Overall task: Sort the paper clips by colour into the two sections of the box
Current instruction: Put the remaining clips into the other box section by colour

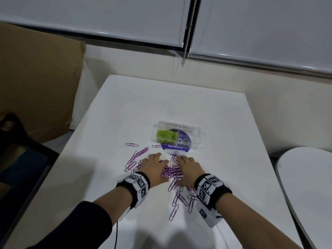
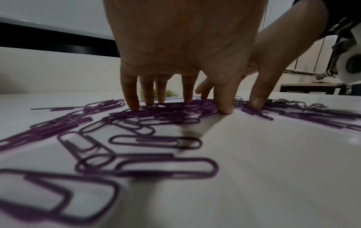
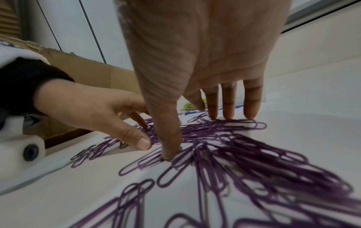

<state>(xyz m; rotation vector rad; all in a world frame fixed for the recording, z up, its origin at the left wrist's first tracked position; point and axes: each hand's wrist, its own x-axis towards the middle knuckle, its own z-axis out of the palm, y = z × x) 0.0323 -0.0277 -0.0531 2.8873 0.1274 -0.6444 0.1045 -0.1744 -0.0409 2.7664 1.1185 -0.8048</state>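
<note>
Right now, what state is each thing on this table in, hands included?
Box: open, left section filled, right section empty.
Green paper clips: piled in left section.
Purple paper clips: loose on the table.
Left hand: fingers spread, touching purple clips.
Right hand: fingers straight, touching the pile.

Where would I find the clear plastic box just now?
In the head view, the clear plastic box sits mid-table beyond both hands, green clips in its left section.

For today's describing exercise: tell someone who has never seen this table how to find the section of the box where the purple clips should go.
Start at the white table and find the clear plastic box beyond both hands, standing on a round purple sticker. A thin divider splits it in two. The left section holds green paper clips; the section you want is the right one, which has no clips in it.
</note>
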